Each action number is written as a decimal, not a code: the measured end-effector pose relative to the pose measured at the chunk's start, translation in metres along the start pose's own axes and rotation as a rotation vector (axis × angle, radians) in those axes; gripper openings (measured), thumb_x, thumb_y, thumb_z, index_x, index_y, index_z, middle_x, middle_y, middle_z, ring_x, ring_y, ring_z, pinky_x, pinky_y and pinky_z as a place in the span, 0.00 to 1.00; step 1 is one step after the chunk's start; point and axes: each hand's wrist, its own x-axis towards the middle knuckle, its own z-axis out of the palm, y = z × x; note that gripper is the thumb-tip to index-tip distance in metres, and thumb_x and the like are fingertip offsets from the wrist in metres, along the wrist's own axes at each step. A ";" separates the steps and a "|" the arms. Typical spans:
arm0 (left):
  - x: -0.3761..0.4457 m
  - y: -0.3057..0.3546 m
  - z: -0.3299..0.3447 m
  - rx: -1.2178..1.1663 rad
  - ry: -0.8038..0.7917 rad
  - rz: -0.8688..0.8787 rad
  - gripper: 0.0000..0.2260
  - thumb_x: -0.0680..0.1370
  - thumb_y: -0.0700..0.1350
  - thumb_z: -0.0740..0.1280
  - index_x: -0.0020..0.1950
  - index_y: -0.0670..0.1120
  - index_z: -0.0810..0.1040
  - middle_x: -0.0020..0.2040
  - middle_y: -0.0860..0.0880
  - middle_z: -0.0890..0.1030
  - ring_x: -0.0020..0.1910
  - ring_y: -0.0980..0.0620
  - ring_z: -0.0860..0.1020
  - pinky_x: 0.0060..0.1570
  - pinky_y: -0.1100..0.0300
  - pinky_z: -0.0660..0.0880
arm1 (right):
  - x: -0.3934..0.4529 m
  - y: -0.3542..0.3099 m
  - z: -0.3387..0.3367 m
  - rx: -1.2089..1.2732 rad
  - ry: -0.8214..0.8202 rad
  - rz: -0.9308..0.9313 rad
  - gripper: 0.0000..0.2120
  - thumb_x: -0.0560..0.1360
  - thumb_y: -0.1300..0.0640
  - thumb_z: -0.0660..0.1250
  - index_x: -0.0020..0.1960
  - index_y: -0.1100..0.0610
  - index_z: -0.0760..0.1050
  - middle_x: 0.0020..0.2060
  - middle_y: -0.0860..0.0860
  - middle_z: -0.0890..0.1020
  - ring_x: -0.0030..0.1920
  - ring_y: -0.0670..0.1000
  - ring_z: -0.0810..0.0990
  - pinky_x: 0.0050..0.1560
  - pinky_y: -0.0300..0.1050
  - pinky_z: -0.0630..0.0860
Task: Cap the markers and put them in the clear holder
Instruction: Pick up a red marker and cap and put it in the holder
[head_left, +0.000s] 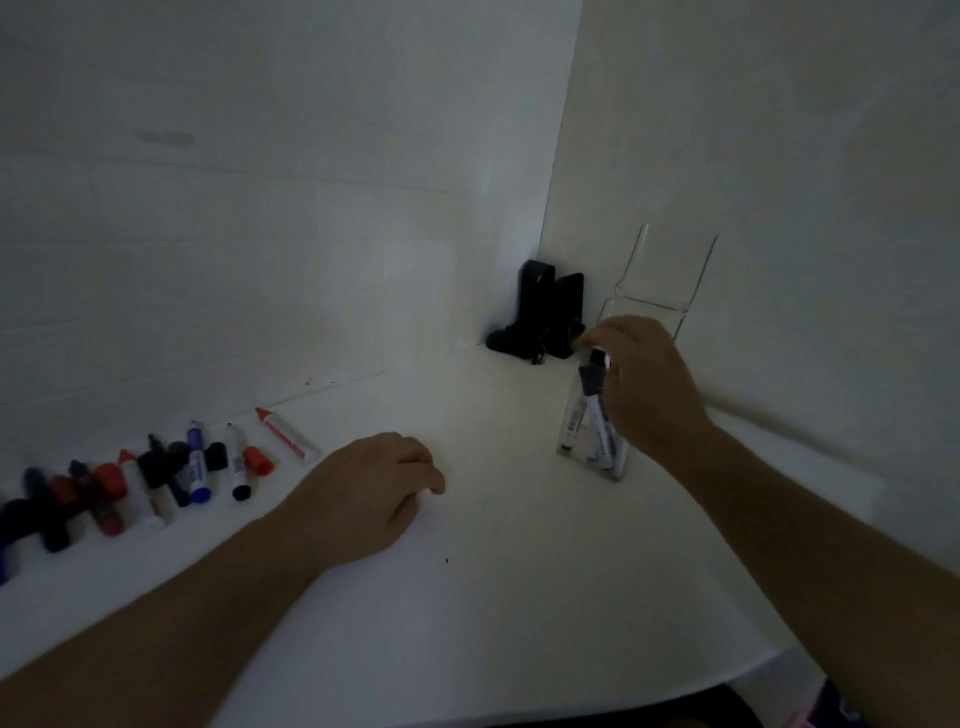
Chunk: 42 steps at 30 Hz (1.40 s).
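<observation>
The right hand is closing its grip around the black cap end of a white-barrelled marker, which is standing nearly upright, cap up, inside the clear holder on the tabletop beside a second capped marker. The left hand is resting on the tabletop, fingers loosely curled and gripping nothing, near the uncapped markers lying at the left.

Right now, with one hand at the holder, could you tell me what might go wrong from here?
1. The right hand is at the top of the markers in the tall, narrow holder; a sideways nudge could tip it.
2. The left hand rests apart from the holder, so nothing steadies it.
3. Loose caps lie mixed among uncapped markers in dim light, so colours could get mismatched.
</observation>
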 end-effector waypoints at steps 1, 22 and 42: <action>0.000 -0.004 -0.001 -0.011 0.009 -0.020 0.16 0.72 0.38 0.64 0.53 0.55 0.82 0.53 0.55 0.81 0.48 0.54 0.78 0.47 0.58 0.76 | -0.002 -0.010 0.005 0.025 0.047 -0.076 0.17 0.72 0.75 0.63 0.56 0.62 0.80 0.54 0.60 0.80 0.57 0.60 0.75 0.62 0.45 0.67; -0.030 -0.083 -0.076 0.220 -0.006 -0.906 0.16 0.72 0.43 0.61 0.56 0.55 0.78 0.54 0.50 0.80 0.58 0.44 0.70 0.56 0.48 0.71 | 0.013 -0.231 0.163 0.378 -0.584 -0.242 0.19 0.80 0.56 0.57 0.70 0.54 0.72 0.56 0.58 0.74 0.57 0.60 0.71 0.55 0.52 0.72; -0.027 -0.074 -0.060 0.257 -0.436 -0.770 0.09 0.76 0.52 0.63 0.55 0.60 0.75 0.49 0.56 0.75 0.54 0.49 0.69 0.56 0.48 0.66 | -0.013 -0.149 0.135 0.532 -0.439 0.041 0.11 0.83 0.41 0.53 0.50 0.48 0.61 0.32 0.51 0.76 0.30 0.54 0.74 0.30 0.47 0.67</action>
